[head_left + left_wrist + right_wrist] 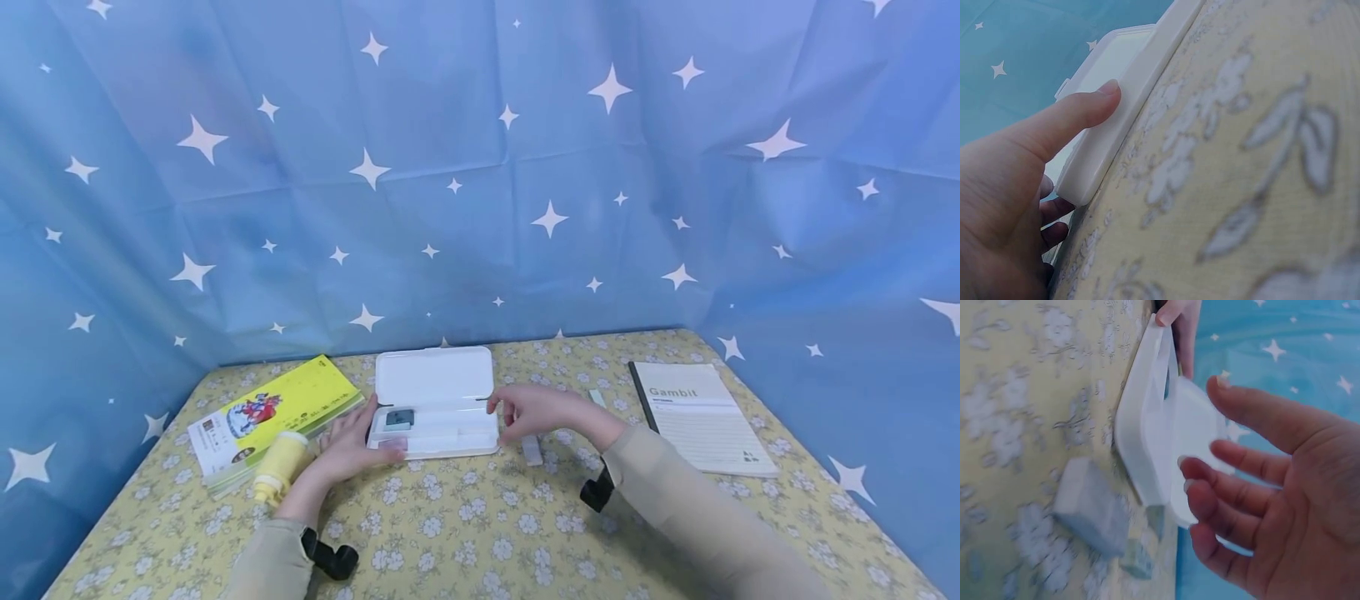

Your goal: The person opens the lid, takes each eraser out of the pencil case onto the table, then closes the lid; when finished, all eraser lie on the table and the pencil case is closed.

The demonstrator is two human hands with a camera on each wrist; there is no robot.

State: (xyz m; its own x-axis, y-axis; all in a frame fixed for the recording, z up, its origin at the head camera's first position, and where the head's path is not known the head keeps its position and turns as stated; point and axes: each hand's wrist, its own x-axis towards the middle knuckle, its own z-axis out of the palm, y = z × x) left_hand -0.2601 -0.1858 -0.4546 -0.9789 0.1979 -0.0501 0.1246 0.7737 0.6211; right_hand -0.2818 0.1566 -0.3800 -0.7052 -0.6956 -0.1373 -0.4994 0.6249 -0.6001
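Note:
A white pencil case (pixel 438 442) lies with its lid (pixel 435 377) swung back. A dark block (pixel 400 418) and a pinkish piece (pixel 393 445) sit in its left part. My left hand (pixel 348 443) grips the case's left end; in the left wrist view the thumb (pixel 1094 106) presses along the front wall while the other fingers go round the end, partly hidden. Close by the case's right end is my right hand (pixel 536 412), its loosely bent fingers (pixel 1235 494) holding nothing. Near that hand lies a pale eraser-like block (pixel 1091 506), with a smaller greenish block (pixel 1138 557) beyond it.
Left of the case is a yellow book (pixel 292 404) with a pale yellow bottle-like object (pixel 279 467) beside it, close to my left forearm. A Gambit notebook (pixel 705 417) lies at the right. Behind the flowered tabletop (pixel 465 542) hangs a blue star-patterned curtain (pixel 480 167).

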